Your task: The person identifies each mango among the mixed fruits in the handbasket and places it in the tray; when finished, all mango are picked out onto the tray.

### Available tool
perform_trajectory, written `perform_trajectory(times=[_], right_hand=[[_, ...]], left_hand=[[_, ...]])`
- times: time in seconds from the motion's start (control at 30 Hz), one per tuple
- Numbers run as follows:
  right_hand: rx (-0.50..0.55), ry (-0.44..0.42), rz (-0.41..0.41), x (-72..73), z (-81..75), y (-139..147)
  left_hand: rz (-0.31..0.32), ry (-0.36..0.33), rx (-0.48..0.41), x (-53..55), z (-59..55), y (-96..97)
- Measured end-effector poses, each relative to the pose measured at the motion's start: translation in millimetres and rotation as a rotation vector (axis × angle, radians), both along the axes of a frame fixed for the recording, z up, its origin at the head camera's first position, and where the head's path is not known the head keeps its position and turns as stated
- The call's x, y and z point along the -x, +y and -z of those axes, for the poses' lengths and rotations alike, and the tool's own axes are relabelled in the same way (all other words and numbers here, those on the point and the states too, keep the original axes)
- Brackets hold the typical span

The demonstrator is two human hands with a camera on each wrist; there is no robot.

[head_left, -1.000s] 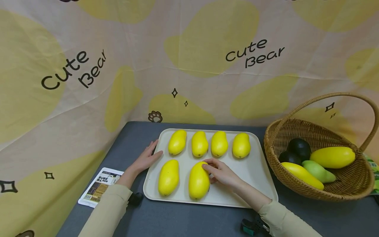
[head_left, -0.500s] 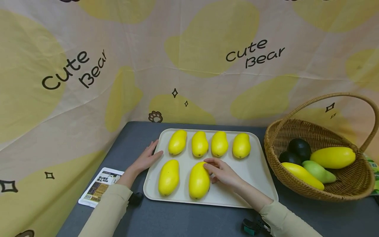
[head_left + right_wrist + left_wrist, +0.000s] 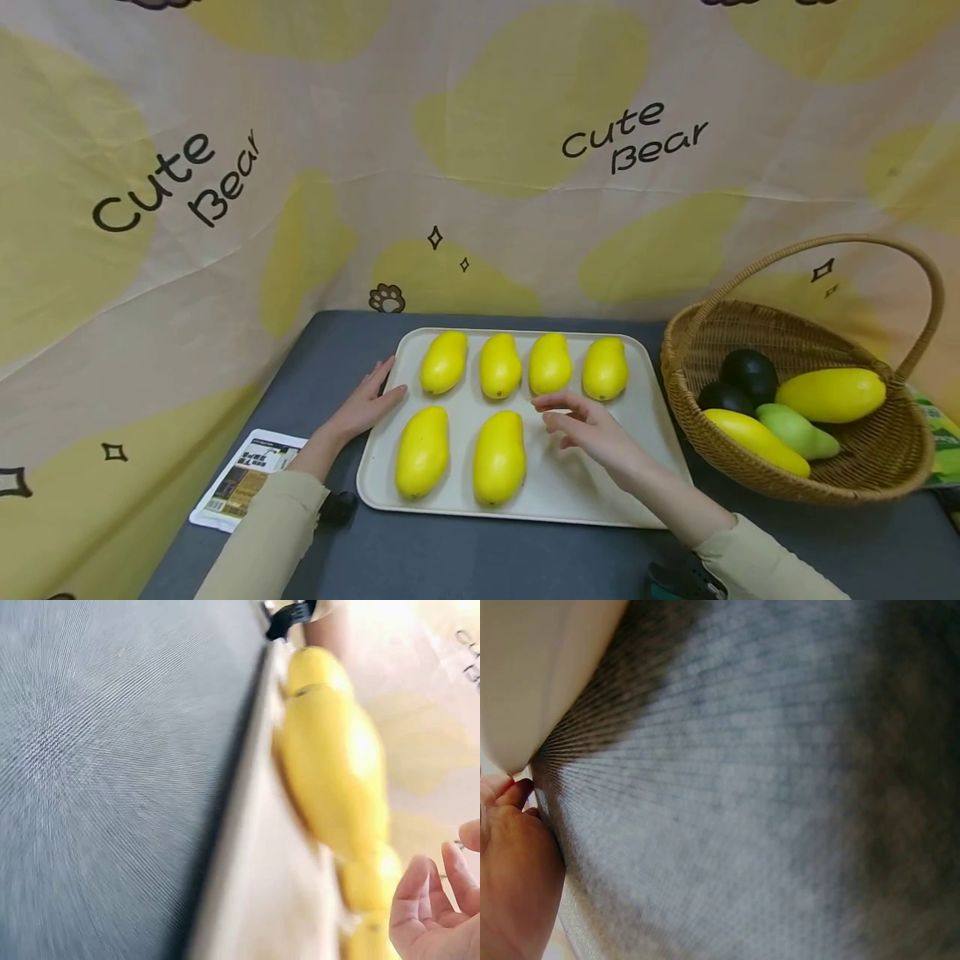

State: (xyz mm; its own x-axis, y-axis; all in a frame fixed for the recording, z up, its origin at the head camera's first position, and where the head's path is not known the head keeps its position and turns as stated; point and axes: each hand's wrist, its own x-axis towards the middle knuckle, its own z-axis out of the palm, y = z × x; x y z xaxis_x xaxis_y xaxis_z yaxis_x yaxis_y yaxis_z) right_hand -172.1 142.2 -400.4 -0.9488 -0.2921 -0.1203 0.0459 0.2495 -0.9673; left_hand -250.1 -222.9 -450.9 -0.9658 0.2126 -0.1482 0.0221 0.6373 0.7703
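Observation:
In the head view, my left hand rests along the left rim of a cream tray, fingers extended. My right hand hovers over the tray with loosely bent fingers and nothing in them. Just left of it lies a yellow papaya-like fruit, apart from the fingertips. Another such fruit lies beside that one, and several more form the back row. In the right wrist view, the relaxed right hand appears near yellow fruit. The left wrist view shows part of the left hand.
A wicker basket with a tall handle stands right of the tray. It holds two dark fruits, a green pear-like fruit and two yellow fruits. A white printed packet lies by my left forearm. A patterned cloth hangs behind.
My right hand has let go of the front-row yellow fruit and moved right, away from it. That fruit stays in place on the tray. The left hand has kept its place.

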Motion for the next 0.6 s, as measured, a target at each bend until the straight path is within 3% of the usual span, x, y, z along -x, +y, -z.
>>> perform_trajectory(times=[0.13,0.23,0.37,0.5,0.6], right_hand=[[-0.026,0.022,-0.080,-7.7,-27.8,20],[-0.099,0.089,-0.166,-14.1,-51.3,41],[-0.220,0.265,-0.302,-19.3,-80.8,75],[-0.411,0.468,-0.362,-17.7,-105.1,116],[-0.614,0.539,-0.345,-10.8,-115.0,148]], left_hand=[[-0.007,0.003,0.002,-2.2,0.1,-3.8],[-0.011,0.007,0.003,-3.7,0.8,-6.7],[-0.022,0.002,-0.006,-4.6,1.3,-10.0],[-0.021,-0.004,0.004,-4.2,0.6,-12.2],[-0.020,-0.004,0.012,-3.4,0.5,-13.2]])
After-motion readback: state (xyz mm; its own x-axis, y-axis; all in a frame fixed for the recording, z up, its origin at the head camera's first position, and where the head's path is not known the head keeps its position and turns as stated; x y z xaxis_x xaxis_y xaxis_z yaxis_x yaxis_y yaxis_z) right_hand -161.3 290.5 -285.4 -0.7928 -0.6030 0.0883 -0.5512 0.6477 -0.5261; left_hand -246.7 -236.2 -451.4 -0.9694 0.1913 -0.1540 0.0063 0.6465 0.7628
